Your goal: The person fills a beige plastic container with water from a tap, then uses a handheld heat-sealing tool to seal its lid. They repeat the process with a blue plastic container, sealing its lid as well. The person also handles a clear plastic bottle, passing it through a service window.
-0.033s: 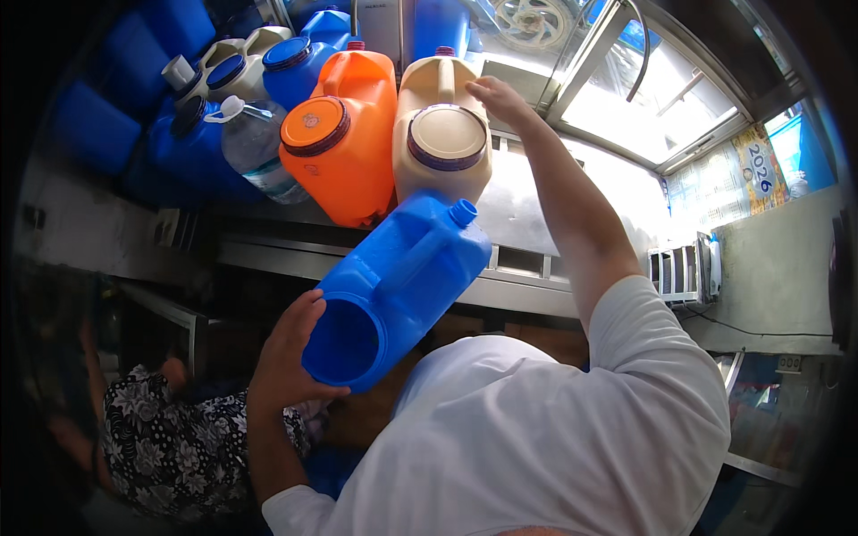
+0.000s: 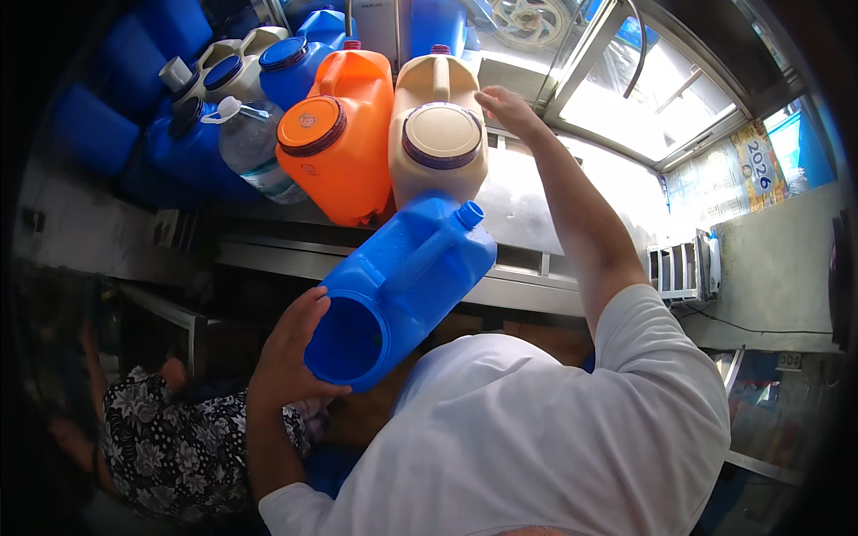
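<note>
My left hand [image 2: 290, 353] grips the wide, uncapped mouth of a blue plastic jug [image 2: 429, 268], thumb at the lower rim and fingers at the upper rim. The jug is tilted, its mouth toward me and its small spout pointing up and away. Its far end is close to the metal counter's front edge. My right hand [image 2: 508, 109] reaches over the counter, fingers loosely bent beside the upper right side of a cream jug [image 2: 440, 179]. Whether the fingertips touch it is unclear. That jug stands upright with its round lid on. An orange lidded jug [image 2: 362, 116] stands at its left.
A clear water bottle [image 2: 255, 143] and several blue and cream jugs crowd the left of the metal counter [image 2: 527, 210]. A window [image 2: 670, 80] is at the upper right, above a white rack [image 2: 677, 272]. Another person in a floral garment [image 2: 179, 447] is low on the left.
My right hand has shifted a little right, off the cream jug's edge. The cream and orange jugs appear slightly further left in view; the blue jug's spout end appears slightly further right.
</note>
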The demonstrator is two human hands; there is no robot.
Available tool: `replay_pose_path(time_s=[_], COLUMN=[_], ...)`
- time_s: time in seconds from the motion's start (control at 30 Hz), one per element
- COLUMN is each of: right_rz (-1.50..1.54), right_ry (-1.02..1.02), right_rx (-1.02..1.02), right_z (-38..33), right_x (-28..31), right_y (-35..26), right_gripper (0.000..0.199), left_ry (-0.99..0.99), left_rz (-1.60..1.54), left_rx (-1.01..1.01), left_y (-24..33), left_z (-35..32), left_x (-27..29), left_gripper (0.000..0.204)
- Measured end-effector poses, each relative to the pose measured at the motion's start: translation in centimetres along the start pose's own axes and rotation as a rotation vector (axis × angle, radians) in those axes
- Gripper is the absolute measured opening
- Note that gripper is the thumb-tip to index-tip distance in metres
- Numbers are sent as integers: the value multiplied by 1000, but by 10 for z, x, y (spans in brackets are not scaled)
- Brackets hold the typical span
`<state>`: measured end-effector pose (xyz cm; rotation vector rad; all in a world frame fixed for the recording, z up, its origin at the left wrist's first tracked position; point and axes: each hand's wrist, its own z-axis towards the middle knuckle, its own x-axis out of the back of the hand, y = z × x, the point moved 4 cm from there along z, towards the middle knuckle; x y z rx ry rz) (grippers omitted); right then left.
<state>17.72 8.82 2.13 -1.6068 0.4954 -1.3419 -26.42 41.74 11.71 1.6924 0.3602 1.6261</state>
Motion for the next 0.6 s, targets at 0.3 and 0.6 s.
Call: replay_pose_path(time_s=[0.3, 0.6], right_rz=[205, 458], right_ry=[178, 443], right_rx=[-466, -535], right_z=[-268, -387], right_x=[17, 69], right_y=[183, 165], right_gripper=[37, 91], left_ry=[-181, -8], left_rz=[-6, -132], left_rx=[-175, -132], left_y=[44, 116], left_z=[128, 244], left_x=[-67, -187], left_gripper=[127, 133])
